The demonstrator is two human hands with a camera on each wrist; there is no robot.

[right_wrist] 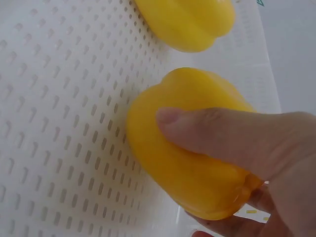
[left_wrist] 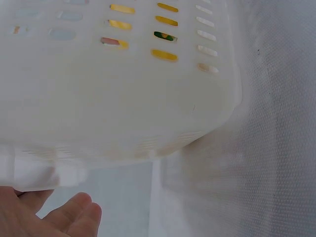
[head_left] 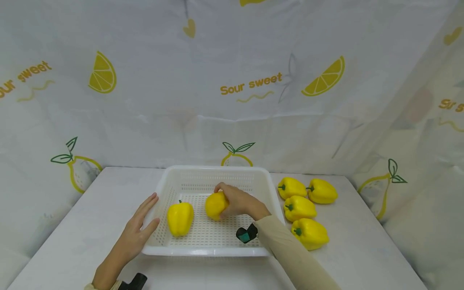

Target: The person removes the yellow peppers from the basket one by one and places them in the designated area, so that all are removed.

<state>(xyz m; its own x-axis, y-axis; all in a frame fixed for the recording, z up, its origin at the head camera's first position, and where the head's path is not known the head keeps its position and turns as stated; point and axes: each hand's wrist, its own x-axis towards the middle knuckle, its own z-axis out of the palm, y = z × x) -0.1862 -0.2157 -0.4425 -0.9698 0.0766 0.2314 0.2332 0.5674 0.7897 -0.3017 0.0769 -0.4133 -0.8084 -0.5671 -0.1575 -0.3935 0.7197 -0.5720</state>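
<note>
A white perforated basket sits on the table. Inside it, toward the left, stands a yellow bell pepper with its green stem up. My right hand grips a second yellow bell pepper inside the basket, right of the first. The right wrist view shows the thumb across this held pepper; the other fingers are partly hidden behind it. My left hand lies against the basket's left side with fingers extended. In the left wrist view those fingers are beside the basket rim.
Several yellow bell peppers lie on the table right of the basket, close to its wall. A white curtain printed with lemons hangs behind the table. Dark wrist devices show at my wrists.
</note>
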